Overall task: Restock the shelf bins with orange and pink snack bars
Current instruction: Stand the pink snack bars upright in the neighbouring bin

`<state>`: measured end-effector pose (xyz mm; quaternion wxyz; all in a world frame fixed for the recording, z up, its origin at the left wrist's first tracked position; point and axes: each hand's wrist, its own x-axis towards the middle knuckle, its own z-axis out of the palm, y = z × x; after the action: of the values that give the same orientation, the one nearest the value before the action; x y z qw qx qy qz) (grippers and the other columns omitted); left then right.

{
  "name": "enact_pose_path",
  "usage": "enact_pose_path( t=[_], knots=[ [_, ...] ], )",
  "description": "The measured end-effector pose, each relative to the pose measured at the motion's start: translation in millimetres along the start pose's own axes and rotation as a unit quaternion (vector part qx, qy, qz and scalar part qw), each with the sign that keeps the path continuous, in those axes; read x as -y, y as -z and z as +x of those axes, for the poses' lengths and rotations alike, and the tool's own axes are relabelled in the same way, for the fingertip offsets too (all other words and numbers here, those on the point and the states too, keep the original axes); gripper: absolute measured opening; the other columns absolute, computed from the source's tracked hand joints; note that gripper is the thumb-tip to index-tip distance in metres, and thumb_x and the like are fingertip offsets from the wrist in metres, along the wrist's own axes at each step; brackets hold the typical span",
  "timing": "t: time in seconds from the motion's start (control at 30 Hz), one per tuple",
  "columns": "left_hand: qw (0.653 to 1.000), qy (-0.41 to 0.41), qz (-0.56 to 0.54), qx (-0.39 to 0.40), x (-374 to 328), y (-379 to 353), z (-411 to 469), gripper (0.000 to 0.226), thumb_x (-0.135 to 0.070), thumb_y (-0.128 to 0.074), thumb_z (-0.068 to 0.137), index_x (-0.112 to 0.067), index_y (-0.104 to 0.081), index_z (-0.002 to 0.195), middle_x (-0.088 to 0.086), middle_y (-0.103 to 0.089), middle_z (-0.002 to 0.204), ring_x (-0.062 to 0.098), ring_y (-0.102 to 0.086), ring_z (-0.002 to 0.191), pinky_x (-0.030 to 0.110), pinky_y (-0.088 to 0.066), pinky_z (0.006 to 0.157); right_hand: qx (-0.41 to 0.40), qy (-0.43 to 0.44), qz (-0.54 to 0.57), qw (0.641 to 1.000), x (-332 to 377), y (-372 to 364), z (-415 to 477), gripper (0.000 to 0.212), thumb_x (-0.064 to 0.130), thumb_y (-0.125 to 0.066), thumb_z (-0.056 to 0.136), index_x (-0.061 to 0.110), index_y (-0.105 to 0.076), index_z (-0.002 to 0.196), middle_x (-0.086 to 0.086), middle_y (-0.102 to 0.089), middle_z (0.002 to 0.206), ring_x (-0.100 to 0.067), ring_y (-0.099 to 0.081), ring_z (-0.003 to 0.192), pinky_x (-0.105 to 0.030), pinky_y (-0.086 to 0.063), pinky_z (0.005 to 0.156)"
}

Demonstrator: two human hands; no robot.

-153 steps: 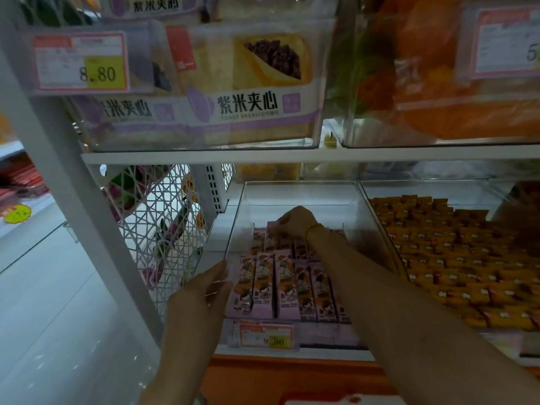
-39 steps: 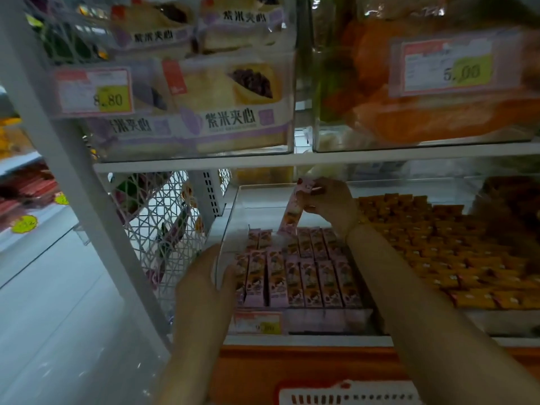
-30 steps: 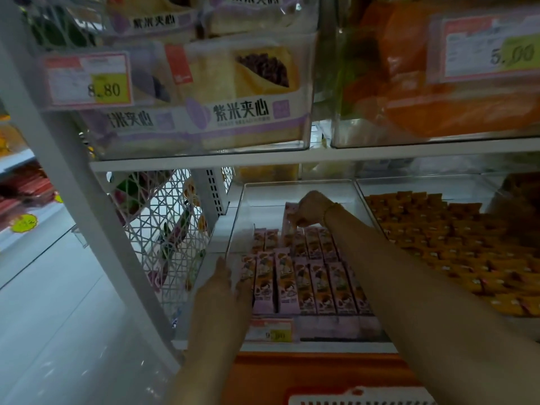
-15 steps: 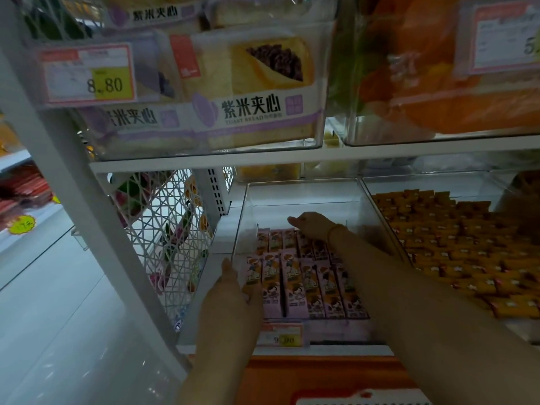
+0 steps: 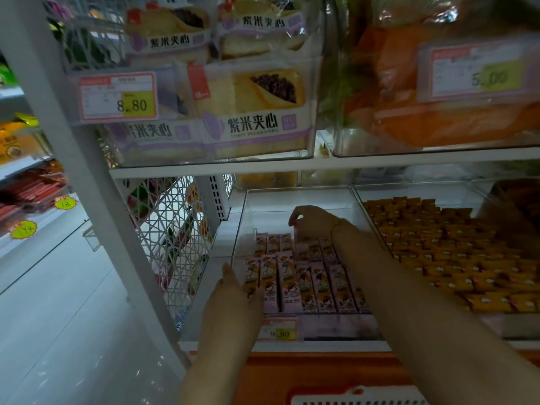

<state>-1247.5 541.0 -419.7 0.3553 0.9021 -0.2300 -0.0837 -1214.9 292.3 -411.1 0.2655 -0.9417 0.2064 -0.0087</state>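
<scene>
My right hand (image 5: 314,222) curls over the back row of pink snack bars (image 5: 304,282) at frame centre; whether it pinches one I cannot tell. Left hand (image 5: 233,290), fingers straight, touches the front-left bars

Toast bread packs (image 5: 251,112) upper shelf, 8.80 price tag (image 5: 117,96) in front; white lattice panel (image 5: 172,229) left.

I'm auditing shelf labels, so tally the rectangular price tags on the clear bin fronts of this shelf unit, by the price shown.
8.80 tag: 1
5.00 tag: 1
9.90 tag: 1
Total: 3
</scene>
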Motion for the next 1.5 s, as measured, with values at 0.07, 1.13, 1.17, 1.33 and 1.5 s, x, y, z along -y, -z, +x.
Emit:
enact_pose_path(
  t=[0.07,1.13,1.17,1.33,1.5],
  knots=[
    [1.0,0.008,-0.001,-0.005,-2,1,-4,0.079,-0.031,-0.053,0.094,-0.01,-0.003,0.151,0.009,-0.033,0.151,0.022,-0.04,0.132,0.027,-0.036,0.103,-0.083,0.041,0.029,0.995,3,-3,-14,0.028,0.003,-0.065,0.08,0.004,-0.06,0.107,-0.014,-0.062,0.112,-0.029,-0.058,0.104,-0.03,-0.045,0.079],
    [0.888,-0.092,-0.299,0.336,-55,-11,-114,0.019,-0.025,-0.059,0.078,-0.011,-0.071,0.08,0.014,-0.073,0.08,0.021,-0.07,0.072,0.024,-0.054,0.064,-0.25,-0.066,0.639,0.724,-29,13,-291,0.017,0.012,-0.058,0.09,-0.002,-0.067,0.087,0.0,-0.061,0.059,-0.005,-0.045,0.045,-0.013,-0.038,0.041],
    [0.889,-0.097,-0.307,0.326,-54,-11,-114,0.017,-0.026,-0.061,0.077,-0.012,-0.072,0.078,0.013,-0.073,0.079,0.021,-0.07,0.072,0.024,-0.054,0.064,-0.252,-0.068,0.644,0.719,-29,12,-291,0.016,0.012,-0.058,0.09,-0.002,-0.068,0.089,-0.003,-0.06,0.06,-0.004,-0.046,0.046,-0.013,-0.039,0.041],
    [0.905,-0.123,-0.323,0.248,-56,-8,-116,0.017,-0.026,-0.068,0.068,-0.011,-0.07,0.077,0.009,-0.073,0.075,0.018,-0.07,0.07,0.019,-0.053,0.061,-0.248,-0.075,0.683,0.683,-32,1,-296,0.013,0.013,-0.06,0.087,0.002,-0.067,0.085,-0.004,-0.061,0.065,-0.004,-0.051,0.049,-0.011,-0.044,0.044],
    [0.932,-0.13,-0.242,0.235,-44,-19,-120,0.014,-0.028,-0.068,0.077,-0.016,-0.071,0.083,0.002,-0.074,0.076,0.013,-0.07,0.072,0.018,-0.053,0.065,-0.22,-0.123,0.72,0.647,-50,-28,-308,0.01,0.01,-0.059,0.089,0.002,-0.065,0.086,-0.006,-0.061,0.064,-0.006,-0.056,0.049,-0.012,-0.047,0.043]
  ],
)
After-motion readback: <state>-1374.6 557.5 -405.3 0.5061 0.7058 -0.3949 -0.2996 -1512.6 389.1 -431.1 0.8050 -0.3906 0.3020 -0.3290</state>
